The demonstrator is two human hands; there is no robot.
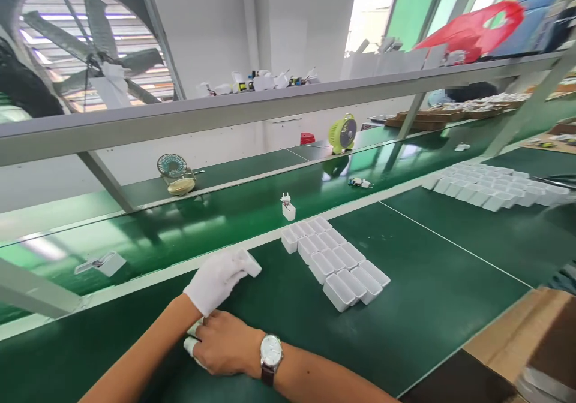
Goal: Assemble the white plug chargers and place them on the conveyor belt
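Now left hand (219, 280), white-gloved, closed around white plastic case (251, 264); case end pokes out past fingertips, resting on green tabletop (427, 307). Right hand (225, 343), bare, watch on wrist, sits just behind left, curled on small white piece (191, 346); its grip cannot be told. Block of white cases (335, 262) lies near, right of left hand. Beyond: conveyor belt (216, 217) with single charger (288, 208), small fans, metal shelf rail (270, 106), big wall fan (94, 49).

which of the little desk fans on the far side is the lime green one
The right-hand small fan, standing upright on the far green surface past the belt. The other small fan, farther left, has a dark teal grille on a cream base.
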